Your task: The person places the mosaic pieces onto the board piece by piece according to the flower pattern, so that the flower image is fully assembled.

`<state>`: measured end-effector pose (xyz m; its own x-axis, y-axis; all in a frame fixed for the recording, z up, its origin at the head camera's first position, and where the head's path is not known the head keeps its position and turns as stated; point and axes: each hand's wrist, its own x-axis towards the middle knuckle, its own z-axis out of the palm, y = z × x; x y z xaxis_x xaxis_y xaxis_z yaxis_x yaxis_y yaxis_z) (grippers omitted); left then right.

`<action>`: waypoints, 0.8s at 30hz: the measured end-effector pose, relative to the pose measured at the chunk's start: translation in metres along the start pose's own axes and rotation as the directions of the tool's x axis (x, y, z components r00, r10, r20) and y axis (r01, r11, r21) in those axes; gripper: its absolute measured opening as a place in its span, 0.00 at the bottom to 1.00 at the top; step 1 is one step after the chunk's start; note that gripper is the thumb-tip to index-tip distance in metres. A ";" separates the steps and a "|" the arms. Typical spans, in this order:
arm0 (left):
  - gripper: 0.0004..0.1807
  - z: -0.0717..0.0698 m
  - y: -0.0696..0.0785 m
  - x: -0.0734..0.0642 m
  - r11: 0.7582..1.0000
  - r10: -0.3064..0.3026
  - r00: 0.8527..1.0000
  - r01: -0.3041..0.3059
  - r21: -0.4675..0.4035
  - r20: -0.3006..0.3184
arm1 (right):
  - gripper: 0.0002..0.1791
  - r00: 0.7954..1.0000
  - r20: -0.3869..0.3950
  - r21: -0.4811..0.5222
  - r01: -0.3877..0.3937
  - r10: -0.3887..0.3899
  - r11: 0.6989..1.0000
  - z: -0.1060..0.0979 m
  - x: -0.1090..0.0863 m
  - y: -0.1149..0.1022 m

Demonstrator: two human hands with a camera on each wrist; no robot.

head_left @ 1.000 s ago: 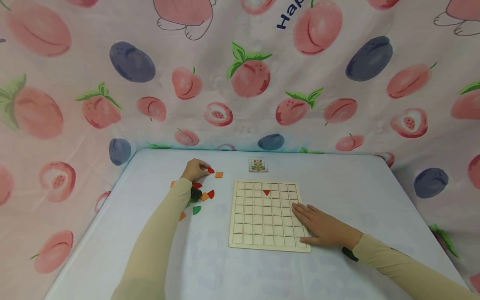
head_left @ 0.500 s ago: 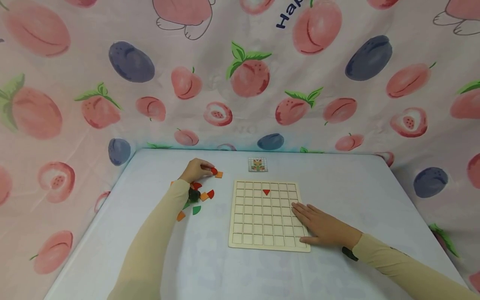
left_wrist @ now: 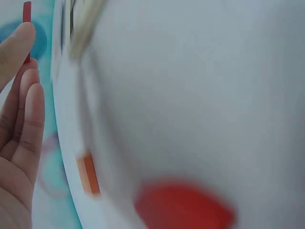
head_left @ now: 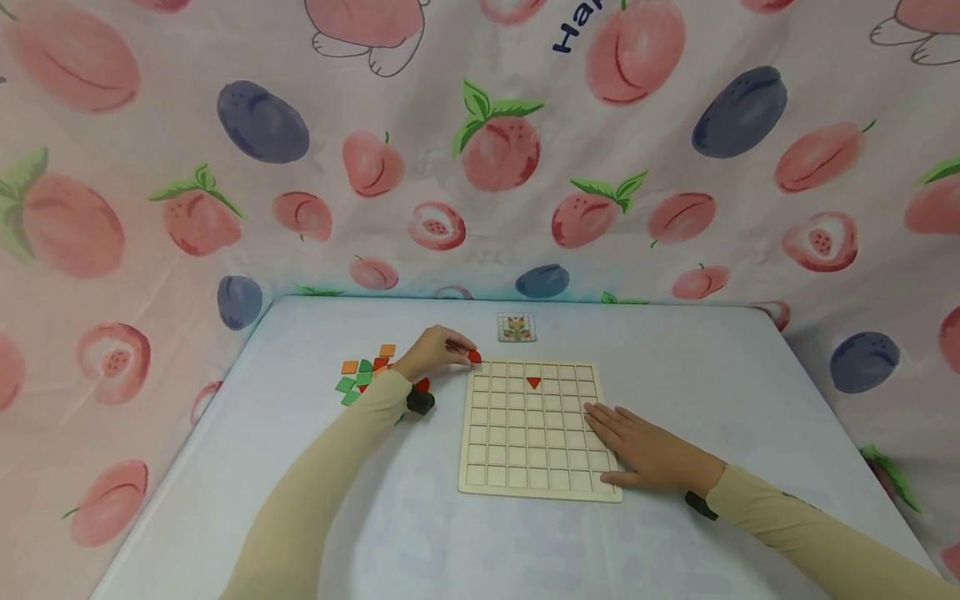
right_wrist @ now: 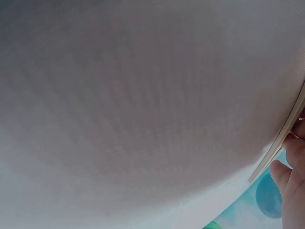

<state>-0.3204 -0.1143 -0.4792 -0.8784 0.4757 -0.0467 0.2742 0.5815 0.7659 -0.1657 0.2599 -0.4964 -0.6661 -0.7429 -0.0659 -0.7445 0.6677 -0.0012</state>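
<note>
My left hand (head_left: 435,351) pinches a red quarter-circle tile (head_left: 474,357) at the top left corner of a pale wooden grid board (head_left: 463,467). In the left wrist view the thumb and fingertips grip that thin red tile (left_wrist: 27,12) by its faces. My right hand (head_left: 651,450) lies flat with straight fingers over the board's right edge. One red triangle tile (head_left: 533,383) sits in a cell of the board's second row. In the right wrist view only part of the right hand (right_wrist: 293,162) shows, beside the board's edge (right_wrist: 276,145).
Left of the board lies a scatter of green, orange and red tiles (head_left: 363,378), partly hidden by the left forearm. Behind the board is a small card (head_left: 517,327) with a flower pattern on a grid. A fruit-print curtain (head_left: 480,167) hangs at the table's back edge.
My left hand has carried the red tile rightwards from the scattered pieces to the board's corner. More of the loose tiles are uncovered. My right hand has stayed in place.
</note>
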 end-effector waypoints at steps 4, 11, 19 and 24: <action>0.14 0.015 0.010 0.007 0.997 0.066 0.997 -0.067 0.024 0.045 | 0.48 1.000 0.001 0.007 -0.002 0.002 1.000 -0.001 0.000 -0.001; 0.15 0.036 0.026 0.010 0.998 0.069 0.989 -0.069 -0.005 0.133 | 0.48 1.000 0.006 -0.002 -0.005 0.005 1.000 -0.003 0.001 -0.001; 0.14 0.050 0.031 0.013 0.996 0.084 0.982 -0.088 0.021 0.168 | 0.48 1.000 0.017 -0.002 -0.009 0.009 1.000 -0.003 0.001 -0.001; 0.12 0.054 0.034 0.014 0.992 0.067 0.985 -0.083 0.094 0.157 | 0.49 1.000 0.022 0.009 -0.017 0.016 1.000 -0.002 0.001 -0.001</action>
<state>-0.3025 -0.0519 -0.4885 -0.7855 0.6115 -0.0952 0.3817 0.5998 0.7032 -0.1654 0.2587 -0.4939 -0.6771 -0.7307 -0.0873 -0.7329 0.6803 -0.0089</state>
